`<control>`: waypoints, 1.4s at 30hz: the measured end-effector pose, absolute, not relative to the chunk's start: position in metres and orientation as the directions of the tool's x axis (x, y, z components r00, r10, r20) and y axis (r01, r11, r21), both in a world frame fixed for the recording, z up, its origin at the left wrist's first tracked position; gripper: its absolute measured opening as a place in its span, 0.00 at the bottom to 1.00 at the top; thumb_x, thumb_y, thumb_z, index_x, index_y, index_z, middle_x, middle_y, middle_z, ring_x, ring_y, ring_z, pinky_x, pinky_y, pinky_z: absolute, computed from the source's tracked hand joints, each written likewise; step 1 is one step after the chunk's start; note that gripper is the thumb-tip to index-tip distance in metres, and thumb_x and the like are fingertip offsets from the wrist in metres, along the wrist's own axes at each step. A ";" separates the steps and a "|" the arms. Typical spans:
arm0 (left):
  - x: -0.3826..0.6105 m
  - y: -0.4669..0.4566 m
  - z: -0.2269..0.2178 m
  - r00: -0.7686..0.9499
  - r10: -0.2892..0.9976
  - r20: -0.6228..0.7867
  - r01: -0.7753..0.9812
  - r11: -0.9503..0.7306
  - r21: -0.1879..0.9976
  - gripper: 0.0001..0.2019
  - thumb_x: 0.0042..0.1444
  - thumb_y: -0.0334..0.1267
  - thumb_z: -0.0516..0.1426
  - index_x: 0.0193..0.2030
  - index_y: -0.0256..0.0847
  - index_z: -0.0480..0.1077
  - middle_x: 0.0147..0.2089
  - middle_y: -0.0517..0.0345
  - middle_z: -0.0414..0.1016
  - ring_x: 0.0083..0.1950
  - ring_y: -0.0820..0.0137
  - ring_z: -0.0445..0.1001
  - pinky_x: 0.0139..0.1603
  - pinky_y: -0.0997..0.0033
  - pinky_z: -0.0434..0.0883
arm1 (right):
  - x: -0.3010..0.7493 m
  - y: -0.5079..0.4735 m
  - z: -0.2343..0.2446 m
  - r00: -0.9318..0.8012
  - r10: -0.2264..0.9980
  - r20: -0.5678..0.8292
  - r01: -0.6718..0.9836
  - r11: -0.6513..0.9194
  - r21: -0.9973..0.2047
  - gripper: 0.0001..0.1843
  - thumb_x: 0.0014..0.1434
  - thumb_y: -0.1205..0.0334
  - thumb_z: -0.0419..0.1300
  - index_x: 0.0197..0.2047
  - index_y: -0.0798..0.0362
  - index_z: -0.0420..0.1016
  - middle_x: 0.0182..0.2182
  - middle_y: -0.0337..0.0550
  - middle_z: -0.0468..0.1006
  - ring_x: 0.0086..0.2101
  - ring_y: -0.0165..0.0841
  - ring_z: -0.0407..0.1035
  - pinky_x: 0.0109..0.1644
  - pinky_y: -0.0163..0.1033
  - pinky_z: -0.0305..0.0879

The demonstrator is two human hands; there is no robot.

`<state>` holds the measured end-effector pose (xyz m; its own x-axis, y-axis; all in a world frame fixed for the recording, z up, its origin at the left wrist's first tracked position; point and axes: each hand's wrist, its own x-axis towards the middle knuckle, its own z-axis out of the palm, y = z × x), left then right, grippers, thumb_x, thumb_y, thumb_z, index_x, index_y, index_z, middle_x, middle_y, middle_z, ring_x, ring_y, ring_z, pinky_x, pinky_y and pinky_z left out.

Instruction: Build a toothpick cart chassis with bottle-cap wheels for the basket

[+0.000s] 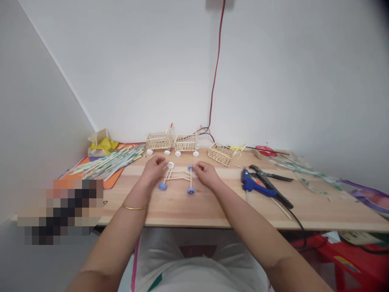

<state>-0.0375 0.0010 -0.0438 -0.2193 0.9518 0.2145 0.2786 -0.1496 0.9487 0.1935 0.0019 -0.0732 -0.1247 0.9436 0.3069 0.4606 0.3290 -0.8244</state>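
A wheeled frame of thin wooden sticks [179, 172] is in the middle of the table, with two axles and a round wheel at each axle end. The far left wheel [170, 165] shows white, while the other wheels, such as the near left wheel [162, 186], look blue-purple. My left hand [154, 168] is closed, its fingertips at the far left wheel. Curled fingers of my right hand [206, 172] pinch at the far right wheel [190, 168]. Both hands partly hide where they touch the frame.
Two wheeled stick carts [159, 141] and a wheelless stick cart [221, 154] stand along the wall. Paper-wrapped sticks [112, 162] lie on an orange sheet at left. A blue glue gun [258, 186] and black-handled pliers [272, 188] lie at right, near plastic wrappers [310, 172].
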 end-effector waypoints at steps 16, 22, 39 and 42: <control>-0.066 -0.004 -0.042 0.301 0.953 0.024 0.463 -0.168 0.871 0.36 0.30 0.43 0.69 0.52 0.44 0.72 0.45 0.54 0.69 0.37 0.69 0.66 0.38 0.66 0.69 | 0.211 -0.012 -0.049 -0.405 0.912 0.065 0.451 0.261 -0.853 0.24 0.44 0.49 0.68 0.42 0.53 0.73 0.27 0.36 0.74 0.26 0.27 0.64 0.30 0.32 0.58; -0.061 -0.006 -0.031 0.406 0.910 -0.087 0.523 -0.153 0.839 0.31 0.34 0.42 0.68 0.50 0.38 0.72 0.34 0.61 0.64 0.30 0.74 0.62 0.30 0.72 0.63 | 0.209 -0.012 -0.055 -0.455 0.888 0.068 0.431 0.286 -0.856 0.25 0.45 0.50 0.68 0.44 0.54 0.72 0.25 0.35 0.74 0.25 0.27 0.64 0.30 0.32 0.58; -0.057 -0.009 -0.031 0.432 0.897 -0.090 0.489 -0.149 0.860 0.29 0.35 0.40 0.68 0.48 0.36 0.74 0.24 0.65 0.65 0.25 0.75 0.63 0.24 0.74 0.61 | 0.208 -0.009 -0.066 -0.474 0.878 0.064 0.421 0.290 -0.859 0.25 0.44 0.52 0.68 0.44 0.54 0.72 0.25 0.36 0.76 0.25 0.29 0.67 0.30 0.32 0.60; -0.057 -0.008 -0.033 0.411 0.908 -0.074 0.485 -0.150 0.862 0.30 0.34 0.40 0.68 0.49 0.36 0.74 0.23 0.66 0.63 0.25 0.75 0.61 0.24 0.75 0.60 | 0.207 -0.009 -0.067 -0.466 0.882 0.074 0.416 0.292 -0.861 0.24 0.44 0.53 0.68 0.43 0.54 0.72 0.25 0.36 0.75 0.25 0.29 0.67 0.30 0.32 0.60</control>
